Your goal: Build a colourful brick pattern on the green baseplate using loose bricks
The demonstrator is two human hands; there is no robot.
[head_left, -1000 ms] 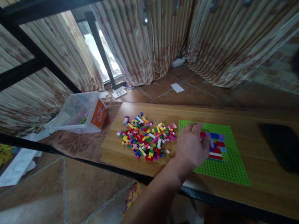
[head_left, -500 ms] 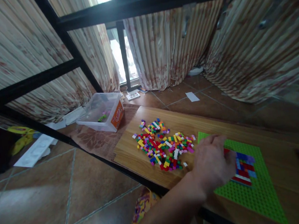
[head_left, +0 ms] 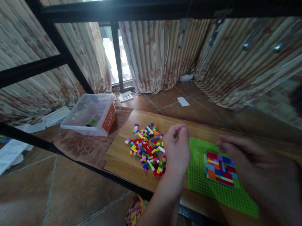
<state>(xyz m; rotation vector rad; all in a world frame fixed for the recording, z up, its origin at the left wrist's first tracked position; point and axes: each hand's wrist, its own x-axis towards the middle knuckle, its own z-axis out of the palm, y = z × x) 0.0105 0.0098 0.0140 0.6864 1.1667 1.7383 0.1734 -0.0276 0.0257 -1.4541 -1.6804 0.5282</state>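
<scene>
My left hand [head_left: 178, 147] is raised between the loose bricks and the baseplate, its fingers curled together; whatever they may hold is hidden. On the right, my right hand [head_left: 261, 170] hovers at the baseplate's right side, thumb and forefinger pinched, with any small piece between them too blurred to make out. A green studded baseplate [head_left: 199, 178] lies on the wooden board. On it sits a flat rectangular patch of toy bricks [head_left: 220, 168] in red, blue, orange and white. A pile of loose multicoloured toy bricks [head_left: 147, 151] spreads left of my left hand, which covers part of it.
A clear plastic box [head_left: 87, 114] with an orange label and a few green and pink pieces stands at the board's far left. Black metal bars [head_left: 143, 8] cross above and along the front edge. Papers [head_left: 183, 101] lie on the tiled floor [head_left: 76, 194].
My left hand has drawn back left from over the brick patch, uncovering it. My right hand has come into view at the right. The whole scene has shifted left in view.
</scene>
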